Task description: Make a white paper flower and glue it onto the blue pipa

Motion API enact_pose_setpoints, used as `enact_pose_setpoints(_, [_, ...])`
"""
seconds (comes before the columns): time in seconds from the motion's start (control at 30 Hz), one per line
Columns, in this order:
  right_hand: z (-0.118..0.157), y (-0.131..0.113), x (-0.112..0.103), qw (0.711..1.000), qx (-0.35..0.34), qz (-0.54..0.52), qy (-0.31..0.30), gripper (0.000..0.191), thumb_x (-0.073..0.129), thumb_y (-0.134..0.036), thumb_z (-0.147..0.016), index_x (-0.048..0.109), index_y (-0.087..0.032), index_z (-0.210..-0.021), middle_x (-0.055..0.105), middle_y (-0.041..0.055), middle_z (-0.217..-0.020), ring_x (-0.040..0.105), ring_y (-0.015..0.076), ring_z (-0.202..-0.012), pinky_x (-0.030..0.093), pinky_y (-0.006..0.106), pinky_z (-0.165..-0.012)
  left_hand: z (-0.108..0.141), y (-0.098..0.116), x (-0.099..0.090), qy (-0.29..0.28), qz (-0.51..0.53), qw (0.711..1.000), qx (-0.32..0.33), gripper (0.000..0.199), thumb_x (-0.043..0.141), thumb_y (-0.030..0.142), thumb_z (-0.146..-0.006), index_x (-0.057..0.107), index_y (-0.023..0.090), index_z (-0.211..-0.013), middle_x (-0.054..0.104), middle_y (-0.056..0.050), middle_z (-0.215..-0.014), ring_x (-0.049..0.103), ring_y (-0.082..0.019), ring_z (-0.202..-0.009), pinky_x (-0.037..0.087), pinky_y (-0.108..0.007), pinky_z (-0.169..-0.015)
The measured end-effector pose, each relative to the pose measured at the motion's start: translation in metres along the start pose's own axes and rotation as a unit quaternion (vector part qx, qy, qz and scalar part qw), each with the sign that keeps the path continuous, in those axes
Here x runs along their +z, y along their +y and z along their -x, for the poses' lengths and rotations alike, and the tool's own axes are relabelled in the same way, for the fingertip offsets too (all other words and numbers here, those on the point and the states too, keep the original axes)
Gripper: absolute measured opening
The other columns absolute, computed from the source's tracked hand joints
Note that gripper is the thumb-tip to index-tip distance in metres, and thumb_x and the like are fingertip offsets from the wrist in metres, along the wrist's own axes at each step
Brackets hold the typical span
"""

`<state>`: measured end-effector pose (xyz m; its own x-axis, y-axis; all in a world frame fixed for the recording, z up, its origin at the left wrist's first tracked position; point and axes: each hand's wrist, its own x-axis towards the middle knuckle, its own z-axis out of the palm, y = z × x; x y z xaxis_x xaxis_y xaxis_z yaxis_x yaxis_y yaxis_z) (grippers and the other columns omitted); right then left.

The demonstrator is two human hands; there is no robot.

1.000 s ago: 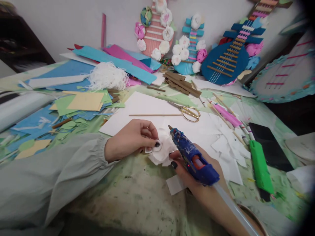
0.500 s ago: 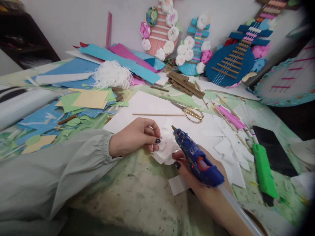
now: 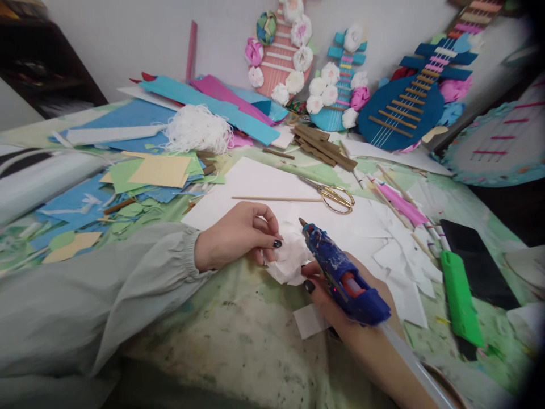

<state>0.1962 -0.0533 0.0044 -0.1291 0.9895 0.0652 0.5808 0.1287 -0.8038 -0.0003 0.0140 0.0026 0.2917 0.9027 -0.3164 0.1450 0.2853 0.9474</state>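
A white paper flower (image 3: 290, 255) is between my two hands, over the table's front part. My left hand (image 3: 244, 236) pinches a petal at its left side between thumb and fingers. In my right hand (image 3: 340, 307) lies a blue hot glue gun (image 3: 344, 272), its nozzle pointing up and away to the left, with a small red light on its side. The right thumb and a fingertip also touch the flower's lower right edge. A clear glue stick (image 3: 415, 363) sticks out of the gun's rear. Below the flower lies a small white paper square (image 3: 310, 321), partly under my right hand.
Gold-handled scissors (image 3: 334, 197) and a thin wooden stick (image 3: 276, 199) lie on white paper (image 3: 247, 179) beyond my hands. Cut white paper pieces (image 3: 400, 261), a green cutter (image 3: 461, 298) and a black phone (image 3: 479, 264) are at right. Paper instruments (image 3: 402, 108) lean on the wall.
The whole view has shifted slightly, so things appear a little further right. My left fingers have moved slightly on the flower, and more of its centre shows. The glue gun stays in my right hand.
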Motion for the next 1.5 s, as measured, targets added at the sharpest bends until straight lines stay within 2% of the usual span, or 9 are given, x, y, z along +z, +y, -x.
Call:
enact_pose_setpoints(0.13, [0.0003, -0.0017, 0.0010, 1.000, -0.001, -0.003, 0.006, 0.012, 0.060, -0.028, -0.075, 0.062, -0.023, -0.086, 0.073, 0.0002, -0.081, 0.069, 0.0164, -0.065, 0.050, 0.022, -0.053, 0.0008, 0.0030, 0.0012, -0.001, -0.011, 1.000, -0.003, 0.018, 0.059, 0.003, -0.069, 0.047, 0.015, -0.072, 0.067, -0.003, -0.068, 0.061, -0.010, -0.045, 0.038, -0.013, -0.030])
enact_pose_setpoints(0.23, [0.0000, -0.0023, 0.0006, 1.000, 0.004, 0.001, 0.005, 0.011, 0.060, -0.028, -0.075, 0.062, -0.024, -0.085, 0.073, 0.0006, -0.081, 0.068, 0.0166, -0.064, 0.049, 0.023, -0.052, 0.0005, 0.0031, 0.0008, 0.000, -0.017, 1.000, -0.003, 0.020, 0.059, 0.004, -0.070, 0.044, 0.017, -0.073, 0.068, -0.004, -0.070, 0.059, -0.009, -0.043, 0.034, -0.013, -0.029])
enact_pose_setpoints(0.37, [-0.0001, -0.0019, 0.0002, 1.000, 0.006, -0.007, -0.011, 0.013, 0.061, -0.028, -0.075, 0.062, -0.023, -0.087, 0.073, 0.0007, -0.083, 0.069, 0.0170, -0.068, 0.049, 0.022, -0.052, 0.0000, 0.0009, 0.0004, -0.001, -0.027, 1.000, 0.001, 0.021, 0.059, 0.005, -0.071, 0.042, 0.017, -0.075, 0.068, -0.003, -0.067, 0.056, -0.008, -0.040, 0.034, -0.013, -0.029])
enact_pose_setpoints(0.57, [0.0009, -0.0040, 0.0018, 1.000, 0.008, 0.001, 0.007, 0.012, 0.059, -0.029, -0.077, 0.062, -0.023, -0.087, 0.073, -0.0002, -0.082, 0.069, 0.0165, -0.068, 0.049, 0.022, -0.053, -0.0006, 0.0003, 0.0017, 0.005, -0.026, 1.000, 0.004, 0.023, 0.058, 0.003, -0.069, 0.041, 0.017, -0.076, 0.067, -0.001, -0.068, 0.054, -0.007, -0.038, 0.033, -0.012, -0.028])
enact_pose_setpoints(1.03, [0.0013, -0.0027, -0.0002, 1.000, -0.002, -0.001, -0.002, 0.014, 0.059, -0.028, -0.077, 0.063, -0.023, -0.089, 0.074, -0.0002, -0.085, 0.071, 0.0165, -0.071, 0.051, 0.021, -0.055, -0.0002, 0.0017, 0.0026, 0.017, -0.036, 0.999, 0.010, 0.022, 0.062, 0.001, -0.067, 0.046, 0.015, -0.073, 0.065, -0.001, -0.067, 0.054, -0.007, -0.040, 0.037, -0.013, -0.029])
enact_pose_setpoints(1.27, [0.0013, -0.0009, -0.0023, 1.000, -0.011, 0.010, -0.002, 0.012, 0.059, -0.029, -0.077, 0.064, -0.024, -0.087, 0.073, -0.0005, -0.081, 0.068, 0.0154, -0.061, 0.049, 0.021, -0.049, -0.0001, 0.0023, 0.0006, 0.011, -0.045, 0.999, -0.001, 0.020, 0.060, 0.003, -0.066, 0.049, 0.015, -0.077, 0.062, 0.000, -0.058, 0.054, -0.009, -0.041, 0.036, -0.014, -0.030])
enact_pose_setpoints(1.5, [0.0049, -0.0018, -0.0037, 0.997, -0.025, 0.058, 0.034, 0.013, 0.059, -0.034, -0.079, 0.064, -0.024, -0.086, 0.072, -0.0013, -0.072, 0.063, 0.0135, -0.051, 0.044, 0.020, -0.042, -0.0003, 0.0034, -0.0017, -0.002, -0.049, 0.999, -0.003, 0.019, 0.060, 0.005, -0.067, 0.050, 0.015, -0.080, 0.060, 0.001, -0.051, 0.054, -0.010, -0.041, 0.035, -0.014, -0.032])
